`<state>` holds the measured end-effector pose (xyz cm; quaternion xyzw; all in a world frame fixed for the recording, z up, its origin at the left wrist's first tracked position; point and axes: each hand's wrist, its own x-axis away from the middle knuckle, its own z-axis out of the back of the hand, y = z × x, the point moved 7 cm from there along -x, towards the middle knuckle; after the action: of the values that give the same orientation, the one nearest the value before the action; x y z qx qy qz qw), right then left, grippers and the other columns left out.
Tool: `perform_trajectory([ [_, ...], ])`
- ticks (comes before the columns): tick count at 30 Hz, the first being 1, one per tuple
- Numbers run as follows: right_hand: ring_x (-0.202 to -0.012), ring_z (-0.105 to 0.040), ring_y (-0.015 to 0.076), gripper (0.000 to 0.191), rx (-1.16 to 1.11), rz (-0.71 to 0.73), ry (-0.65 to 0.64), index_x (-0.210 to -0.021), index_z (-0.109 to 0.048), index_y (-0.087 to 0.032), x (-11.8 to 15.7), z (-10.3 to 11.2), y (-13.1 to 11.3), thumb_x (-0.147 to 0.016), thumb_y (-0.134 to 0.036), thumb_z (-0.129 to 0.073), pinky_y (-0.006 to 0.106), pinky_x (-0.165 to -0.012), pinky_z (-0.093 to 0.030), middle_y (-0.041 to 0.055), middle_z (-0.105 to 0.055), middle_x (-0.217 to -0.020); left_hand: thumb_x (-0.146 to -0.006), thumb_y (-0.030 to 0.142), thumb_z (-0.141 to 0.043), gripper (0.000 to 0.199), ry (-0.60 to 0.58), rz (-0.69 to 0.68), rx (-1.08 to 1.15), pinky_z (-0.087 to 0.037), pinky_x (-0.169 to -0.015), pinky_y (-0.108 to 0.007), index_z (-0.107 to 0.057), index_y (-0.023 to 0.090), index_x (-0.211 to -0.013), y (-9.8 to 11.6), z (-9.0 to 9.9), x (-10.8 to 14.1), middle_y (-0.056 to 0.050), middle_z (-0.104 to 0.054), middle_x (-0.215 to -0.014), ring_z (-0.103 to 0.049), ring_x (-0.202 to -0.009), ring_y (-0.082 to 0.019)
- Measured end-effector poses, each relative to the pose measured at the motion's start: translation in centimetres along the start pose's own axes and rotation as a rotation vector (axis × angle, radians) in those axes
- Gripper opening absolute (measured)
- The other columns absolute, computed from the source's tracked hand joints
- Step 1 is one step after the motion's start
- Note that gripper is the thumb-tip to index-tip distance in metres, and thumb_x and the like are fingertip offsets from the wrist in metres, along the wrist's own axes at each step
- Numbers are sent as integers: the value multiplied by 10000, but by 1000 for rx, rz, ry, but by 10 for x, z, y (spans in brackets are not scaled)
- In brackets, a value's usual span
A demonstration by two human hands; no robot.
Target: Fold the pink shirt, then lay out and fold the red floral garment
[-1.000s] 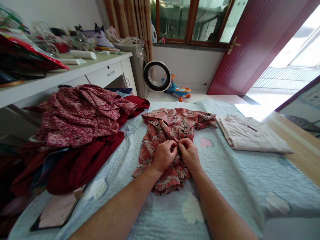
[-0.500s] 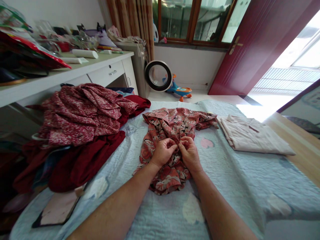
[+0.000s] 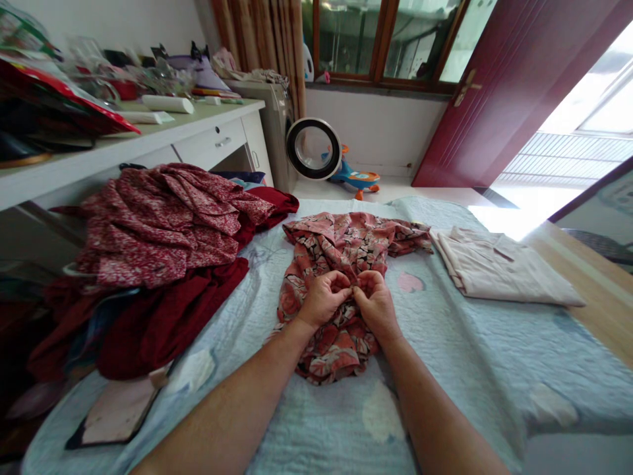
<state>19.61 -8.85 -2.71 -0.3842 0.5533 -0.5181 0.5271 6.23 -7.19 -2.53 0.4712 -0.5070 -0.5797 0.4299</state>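
A red, pink and black patterned shirt lies crumpled on a pale blue quilted cover in front of me. My left hand pinches the shirt's cloth near its middle, thumb against fingertips. Close beside it, my right hand pinches the same spot, and the two sets of fingertips nearly touch. Whatever small part of the shirt sits between them is hidden by the fingers. One sleeve of the shirt points right, toward a folded cream garment.
To the left is a heap of clothes with a red speckled garment over a dark red one. A pink-faced flat item lies at the near left. Beyond are a cluttered white desk, a washing machine with its round door swung out, and a blue-orange toy.
Both hands stay at the same place on the shirt. Only the right fingers have shifted very slightly.
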Motion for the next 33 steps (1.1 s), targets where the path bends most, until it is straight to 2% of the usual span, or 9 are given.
perform_trajectory([
  [8, -652, -516, 125, 311, -42, -13, -5, -980, -482, -227, -1, -1, 4, -680, -212, -561, 242, -581, -408, -51, -531, -759, -758, 214, -678, 85, -9, -36, -155, -451, -632, -218, -671, 152, -814, 6, -2, 4, -4, -667, -721, -596, -661, -122],
  [14, -693, -539, 126, 251, -77, 20, -42, -964, -493, -223, -1, 0, -3, -729, -236, -581, 247, -630, -433, -35, -551, -803, -730, 279, -707, 172, -55, 66, 109, -445, -617, -208, -610, 144, -777, 0, -3, 1, 11, -614, -722, -547, -637, -100],
  [16, -713, -550, 135, 218, -29, 40, 27, -963, -504, -217, -2, 8, -4, -761, -252, -578, 263, -666, -443, -22, -565, -815, -735, 300, -704, 199, -40, 85, 163, -440, -612, -206, -579, 152, -783, -2, -2, 0, 24, -585, -710, -527, -621, -92],
  [18, -724, -550, 144, 189, 54, 63, 163, -956, -519, -208, -4, 21, -5, -779, -257, -565, 278, -697, -444, -14, -570, -811, -769, 314, -677, 198, -24, 78, 159, -433, -607, -208, -551, 165, -802, -3, 0, -1, 35, -559, -695, -510, -609, -92],
  [20, -733, -546, 151, 155, 138, 90, 285, -934, -532, -202, -4, 33, -6, -785, -246, -539, 291, -726, -443, -8, -570, -802, -824, 316, -625, 167, -3, 44, 80, -427, -613, -216, -532, 179, -836, -2, 2, -1, 36, -548, -696, -509, -616, -101],
  [22, -748, -549, 159, 133, 210, 106, 328, -911, -545, -197, -5, 39, -6, -788, -233, -513, 304, -753, -442, 2, -582, -806, -874, 300, -566, 120, 33, -20, -75, -428, -651, -235, -523, 188, -869, 3, 5, -1, 24, -564, -725, -528, -660, -120],
  [27, -832, -580, 190, 179, 365, 137, 220, -879, -647, -184, -7, 33, -7, -821, -260, -495, 332, -809, -446, 51, -626, -884, -951, 265, -396, 165, 104, -80, -407, -409, -708, -274, -503, 204, -841, 14, 10, 0, -3, -588, -754, -550, -724, -153],
  [29, -853, -588, 197, 224, 400, 160, 177, -868, -689, -183, -8, 29, -10, -847, -298, -498, 334, -821, -450, 61, -627, -889, -947, 251, -368, 188, 75, -75, -454, -400, -690, -269, -499, 206, -821, 16, 10, 1, -2, -594, -732, -553, -700, -151],
  [33, -839, -591, 200, 313, 427, 156, 133, -870, -713, -183, -9, 25, -12, -903, -384, -476, 338, -816, -455, 67, -633, -861, -861, 212, -447, 151, -114, -150, -598, -355, -615, -250, -516, 203, -728, 25, -1, 8, 12, -591, -650, -533, -612, -134],
])
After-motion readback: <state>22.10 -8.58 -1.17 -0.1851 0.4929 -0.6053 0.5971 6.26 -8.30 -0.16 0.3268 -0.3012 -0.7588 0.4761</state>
